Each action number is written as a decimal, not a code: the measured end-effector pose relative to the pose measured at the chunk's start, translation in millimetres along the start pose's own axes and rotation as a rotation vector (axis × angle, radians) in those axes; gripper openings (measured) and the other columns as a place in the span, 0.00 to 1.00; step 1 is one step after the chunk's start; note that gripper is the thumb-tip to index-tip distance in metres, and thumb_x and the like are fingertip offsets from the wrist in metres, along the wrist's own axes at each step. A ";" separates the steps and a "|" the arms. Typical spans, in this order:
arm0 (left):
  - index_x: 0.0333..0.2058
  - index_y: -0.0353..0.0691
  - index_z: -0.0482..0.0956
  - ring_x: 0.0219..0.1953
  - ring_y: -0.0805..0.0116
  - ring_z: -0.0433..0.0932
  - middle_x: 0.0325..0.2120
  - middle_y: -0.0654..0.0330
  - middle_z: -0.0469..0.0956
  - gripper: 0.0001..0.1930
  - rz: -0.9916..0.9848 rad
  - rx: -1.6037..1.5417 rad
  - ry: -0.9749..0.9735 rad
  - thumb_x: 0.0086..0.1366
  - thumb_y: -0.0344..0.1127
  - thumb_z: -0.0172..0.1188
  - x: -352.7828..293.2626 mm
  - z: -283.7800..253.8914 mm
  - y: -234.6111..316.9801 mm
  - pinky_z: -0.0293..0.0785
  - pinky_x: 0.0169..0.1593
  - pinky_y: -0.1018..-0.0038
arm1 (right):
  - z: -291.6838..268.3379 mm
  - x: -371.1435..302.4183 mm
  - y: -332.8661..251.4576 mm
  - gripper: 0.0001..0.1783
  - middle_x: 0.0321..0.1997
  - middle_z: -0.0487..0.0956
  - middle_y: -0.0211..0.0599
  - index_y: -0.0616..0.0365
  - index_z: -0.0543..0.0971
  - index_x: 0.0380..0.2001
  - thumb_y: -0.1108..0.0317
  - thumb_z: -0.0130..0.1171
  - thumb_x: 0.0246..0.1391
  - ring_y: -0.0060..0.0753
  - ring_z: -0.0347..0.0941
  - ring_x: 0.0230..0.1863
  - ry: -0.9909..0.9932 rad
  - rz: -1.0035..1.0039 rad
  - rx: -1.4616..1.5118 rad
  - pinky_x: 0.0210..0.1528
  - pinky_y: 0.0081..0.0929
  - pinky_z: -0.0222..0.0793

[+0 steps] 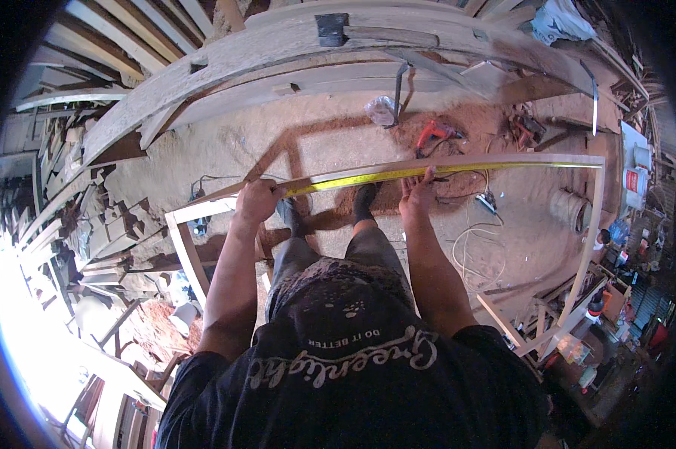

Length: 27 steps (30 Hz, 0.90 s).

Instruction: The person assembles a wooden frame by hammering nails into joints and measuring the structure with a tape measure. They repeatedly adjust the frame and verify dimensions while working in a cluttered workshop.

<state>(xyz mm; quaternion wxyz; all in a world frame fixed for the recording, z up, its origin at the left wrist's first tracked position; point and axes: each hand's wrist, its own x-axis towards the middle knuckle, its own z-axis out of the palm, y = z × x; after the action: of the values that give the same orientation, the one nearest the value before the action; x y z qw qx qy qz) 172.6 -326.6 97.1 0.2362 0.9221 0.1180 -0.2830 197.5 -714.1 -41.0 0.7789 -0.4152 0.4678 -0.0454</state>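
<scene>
Along the far edge of a wooden frame, a yellow tape measure is stretching toward the right corner; the left hand, closed, is gripping its left end, while the right hand is seemingly pinching it partway along.

left fingers, right fingers | at yellow tape | along wooden frame

Tape measure running along the wooden frame's far rail, left hand at its left end, right hand mid-span; beyond, power tool on the floor; scrap wood left, bucket right.
</scene>
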 end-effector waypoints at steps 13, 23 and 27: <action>0.43 0.48 0.86 0.43 0.47 0.84 0.38 0.49 0.85 0.17 -0.024 -0.073 0.044 0.64 0.51 0.63 -37.0 -23.6 -106.3 0.80 0.49 0.54 | -5.8 17.8 0.5 0.24 0.38 0.84 0.31 0.50 0.78 0.47 0.42 0.46 0.70 0.27 0.80 0.29 -0.141 0.074 -0.048 0.21 0.21 0.75; 0.43 0.52 0.86 0.43 0.49 0.83 0.41 0.53 0.84 0.14 -0.219 0.084 0.156 0.65 0.50 0.62 -101.1 -109.1 -334.2 0.79 0.46 0.56 | 10.0 11.9 -10.6 0.29 0.65 0.71 0.45 0.54 0.67 0.65 0.49 0.52 0.69 0.49 0.71 0.62 0.032 -0.050 -0.133 0.60 0.45 0.77; 0.40 0.48 0.85 0.45 0.48 0.82 0.38 0.51 0.83 0.15 -0.157 0.168 0.119 0.66 0.49 0.55 -87.8 -112.4 -356.8 0.78 0.48 0.55 | 17.3 4.0 -12.6 0.32 0.64 0.71 0.47 0.58 0.66 0.65 0.47 0.52 0.69 0.47 0.70 0.64 0.056 -0.048 -0.133 0.65 0.45 0.74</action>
<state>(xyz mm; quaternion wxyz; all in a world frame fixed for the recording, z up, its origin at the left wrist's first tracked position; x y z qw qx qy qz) 28.3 29.5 98.1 0.1276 0.9417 0.1794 -0.2545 217.0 -713.7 -31.3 0.7347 -0.4758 0.4815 -0.0445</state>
